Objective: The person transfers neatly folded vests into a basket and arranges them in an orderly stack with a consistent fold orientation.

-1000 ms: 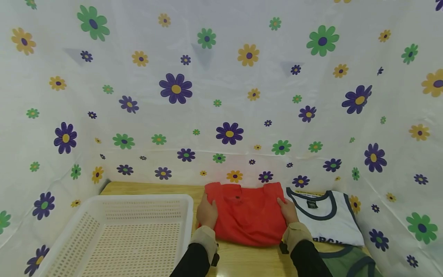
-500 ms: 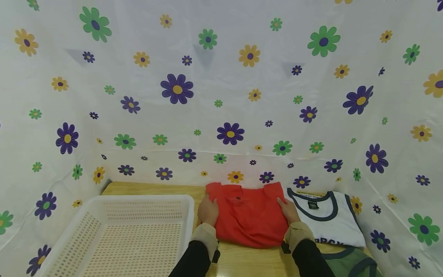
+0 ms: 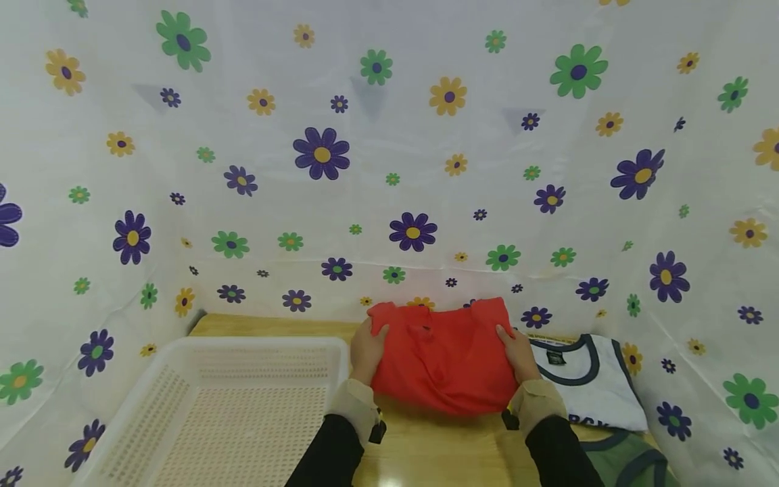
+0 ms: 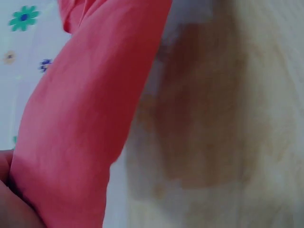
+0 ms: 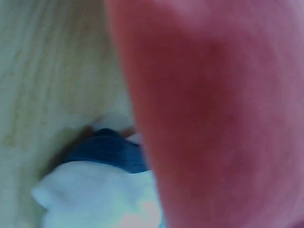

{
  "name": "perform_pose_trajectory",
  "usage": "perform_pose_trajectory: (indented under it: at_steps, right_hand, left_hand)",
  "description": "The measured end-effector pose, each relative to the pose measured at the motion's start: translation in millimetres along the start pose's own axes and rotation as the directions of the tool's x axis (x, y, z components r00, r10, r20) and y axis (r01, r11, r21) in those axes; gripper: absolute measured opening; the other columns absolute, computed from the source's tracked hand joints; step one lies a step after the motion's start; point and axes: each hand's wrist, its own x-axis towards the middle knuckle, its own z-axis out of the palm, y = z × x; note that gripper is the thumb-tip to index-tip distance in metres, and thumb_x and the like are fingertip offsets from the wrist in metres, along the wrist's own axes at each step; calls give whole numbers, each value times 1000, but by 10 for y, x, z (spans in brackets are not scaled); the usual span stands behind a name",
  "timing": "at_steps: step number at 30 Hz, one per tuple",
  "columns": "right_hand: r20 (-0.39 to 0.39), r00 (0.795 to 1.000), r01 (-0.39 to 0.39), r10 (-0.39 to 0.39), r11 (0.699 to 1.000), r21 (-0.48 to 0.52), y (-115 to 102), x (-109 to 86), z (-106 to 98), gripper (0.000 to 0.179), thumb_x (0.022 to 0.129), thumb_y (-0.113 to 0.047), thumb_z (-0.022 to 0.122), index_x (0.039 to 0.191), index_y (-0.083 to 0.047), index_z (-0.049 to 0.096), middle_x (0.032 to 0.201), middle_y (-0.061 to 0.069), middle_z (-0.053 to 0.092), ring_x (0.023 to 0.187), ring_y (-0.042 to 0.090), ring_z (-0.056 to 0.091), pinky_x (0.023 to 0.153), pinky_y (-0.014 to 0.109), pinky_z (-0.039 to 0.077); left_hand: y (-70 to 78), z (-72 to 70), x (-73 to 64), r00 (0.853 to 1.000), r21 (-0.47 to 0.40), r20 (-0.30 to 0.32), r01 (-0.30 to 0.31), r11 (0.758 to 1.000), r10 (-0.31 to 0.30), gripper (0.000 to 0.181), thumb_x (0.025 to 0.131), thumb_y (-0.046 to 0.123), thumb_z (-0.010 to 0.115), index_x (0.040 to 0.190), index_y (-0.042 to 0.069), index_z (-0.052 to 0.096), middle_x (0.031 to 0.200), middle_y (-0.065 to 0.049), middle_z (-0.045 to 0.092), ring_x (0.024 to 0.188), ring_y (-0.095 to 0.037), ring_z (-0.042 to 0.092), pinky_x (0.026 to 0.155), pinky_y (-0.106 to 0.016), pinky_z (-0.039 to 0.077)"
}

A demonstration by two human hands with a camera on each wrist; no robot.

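Observation:
A folded red shirt is held up over the wooden table between both hands. My left hand grips its left edge, thumb lying on the front of the cloth. At the opposite edge, my right hand pinches it the same way. The lower part of the shirt sags in a curve. In the left wrist view the red cloth stands clear of the tabletop, with its shadow on the wood beside it. Blurred red cloth fills the right side of the right wrist view. Most fingers are hidden behind the shirt.
A white perforated plastic basket stands at the left. To the right lies a folded white shirt with dark trim, and a green one in front of it. A flowered curtain encloses the table's back and sides.
Both hands have raised the red shirt off the table; its lower edge is higher and more wood shows beneath it. The view has also shifted slightly.

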Motion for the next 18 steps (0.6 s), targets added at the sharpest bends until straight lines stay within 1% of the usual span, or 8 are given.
perform_pose_trajectory:
  at_steps: [3, 9, 11, 13, 15, 18]
  right_hand:
    - [9, 1000, -3, 3, 1000, 1, -131, -60, -13, 62, 99, -44, 37, 141, 3, 35, 133, 27, 45, 118, 37, 46, 103, 51, 36]
    - [16, 999, 35, -35, 999, 16, -396, -159, 10, 60, 100, -43, 36, 141, 1, 35, 131, 24, 46, 115, 33, 46, 100, 47, 37]
    - [8, 999, 52, -52, 999, 15, -472, -182, 32, 60, 100, -44, 37, 141, 0, 37, 130, 24, 47, 114, 32, 47, 100, 47, 38]
    - [0, 998, 66, -66, 998, 13, -545, -209, 54, 60, 99, -44, 37, 140, 0, 38, 130, 24, 48, 115, 32, 47, 100, 46, 37]
    - [-13, 997, 78, -78, 997, 16, -613, -244, 83, 58, 100, -42, 38, 139, 0, 40, 128, 24, 49, 112, 31, 47, 97, 43, 38]
    - [-18, 997, 75, -74, 996, 58, -717, -322, 143, 56, 100, -41, 39, 138, 0, 42, 126, 23, 49, 109, 28, 48, 94, 38, 39]
  left_hand:
    - [41, -132, 41, 999, -50, 14, -48, 998, 48, 43, 90, 18, 62, 125, -6, 55, 124, -23, 60, 114, -39, 56, 97, -48, 45]
    - [145, -408, 58, 1000, -72, 17, -15, 997, 16, 46, 90, 21, 61, 128, -3, 53, 126, -21, 59, 114, -37, 57, 98, -48, 45]
    - [173, -506, 58, 1000, -60, 13, -16, 998, 17, 45, 91, 21, 60, 129, -2, 53, 126, -21, 60, 113, -37, 58, 97, -47, 46]
    - [204, -613, 54, 1000, -55, 14, -16, 998, 17, 47, 91, 22, 60, 131, -2, 52, 128, -21, 58, 116, -37, 56, 99, -48, 45]
    - [236, -723, 47, 1000, -44, 20, -16, 999, 17, 48, 91, 22, 60, 132, -1, 50, 130, -21, 57, 118, -37, 55, 99, -48, 44]
    - [265, -896, 40, 999, -32, 35, -1, 1000, 2, 51, 92, 24, 59, 135, 1, 48, 132, -20, 55, 117, -37, 55, 98, -49, 45]
